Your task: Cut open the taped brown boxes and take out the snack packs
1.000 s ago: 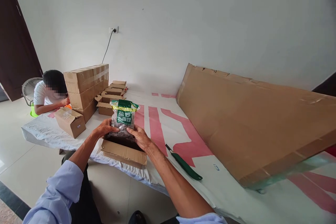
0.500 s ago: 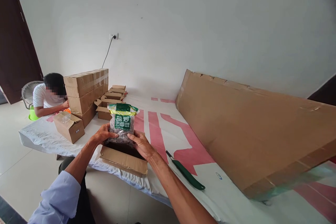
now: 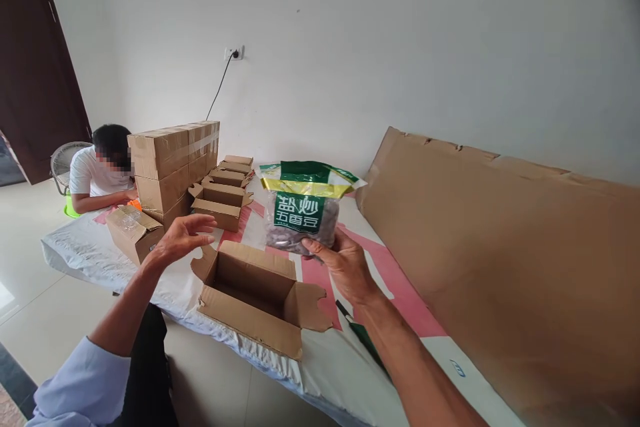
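My right hand (image 3: 345, 265) grips the bottom of a clear snack bag (image 3: 303, 208) with a green label and holds it up, to the right of and above an open cardboard box (image 3: 260, 295). The box sits on the low covered table (image 3: 85, 250) with its flaps spread and its inside empty. My left hand (image 3: 181, 239) hovers to the left of the box with fingers spread and nothing in it.
A big flat cardboard sheet (image 3: 505, 260) leans along the right. Stacked taped boxes (image 3: 170, 163), small open boxes (image 3: 223, 190) and one loose box (image 3: 134, 232) lie at the far left, where another person (image 3: 100, 170) sits. A green-handled tool (image 3: 363, 337) lies under my right forearm.
The bag came up out of the box and moved right in my right hand. My left hand let go of it and opened. The box's flaps now lie spread.
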Demonstrator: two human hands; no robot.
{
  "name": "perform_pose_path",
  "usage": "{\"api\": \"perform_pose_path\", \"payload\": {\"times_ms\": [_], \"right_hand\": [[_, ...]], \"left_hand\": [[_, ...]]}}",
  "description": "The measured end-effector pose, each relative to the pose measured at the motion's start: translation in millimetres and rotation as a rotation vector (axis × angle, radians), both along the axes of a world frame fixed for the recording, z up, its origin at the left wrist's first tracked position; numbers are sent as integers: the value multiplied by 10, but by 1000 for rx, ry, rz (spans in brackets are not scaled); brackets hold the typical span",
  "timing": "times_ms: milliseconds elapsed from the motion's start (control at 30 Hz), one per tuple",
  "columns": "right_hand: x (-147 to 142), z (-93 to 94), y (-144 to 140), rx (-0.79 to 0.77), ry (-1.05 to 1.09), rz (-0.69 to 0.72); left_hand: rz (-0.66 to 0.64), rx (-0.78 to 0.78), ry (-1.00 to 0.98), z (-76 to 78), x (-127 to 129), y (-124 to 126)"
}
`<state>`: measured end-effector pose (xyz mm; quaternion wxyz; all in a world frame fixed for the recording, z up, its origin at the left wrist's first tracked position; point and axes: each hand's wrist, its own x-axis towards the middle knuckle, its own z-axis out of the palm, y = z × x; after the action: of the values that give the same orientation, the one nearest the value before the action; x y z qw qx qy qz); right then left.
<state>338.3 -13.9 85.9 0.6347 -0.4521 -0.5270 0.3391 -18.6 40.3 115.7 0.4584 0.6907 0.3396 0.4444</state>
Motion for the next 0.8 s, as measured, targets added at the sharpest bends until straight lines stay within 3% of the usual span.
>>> {"api": "perform_pose_path", "payload": {"times_ms": [133, 233, 333, 433, 533, 633, 667, 733, 800], "right_hand": [[98, 29, 304, -61, -241, 15], [17, -70, 575, -158, -501, 101], [-175, -172, 854, -230, -791, 141], [-431, -234, 1165, -241, -911, 170], [-695, -269, 1525, -241, -989, 199], [-910, -325, 1899, -252, -1034, 215], [-964, -355, 2011, -259, -1039, 215], [-1041, -440, 2193, -276, -1037, 206], [-1078, -547, 2307, -291, -1022, 190]], "left_hand": [[162, 84, 147, -36, -121, 81], [246, 80, 348, -232, -132, 130], [239, 45, 514, -482, -124, 210], [213, 39, 602, -630, -120, 305], [264, 112, 632, -589, -106, 254], [345, 396, 622, -436, -12, -93], [308, 484, 614, -392, 52, -256], [75, 571, 685, -352, 229, -572], [-131, 556, 865, -401, 440, -782]]}}
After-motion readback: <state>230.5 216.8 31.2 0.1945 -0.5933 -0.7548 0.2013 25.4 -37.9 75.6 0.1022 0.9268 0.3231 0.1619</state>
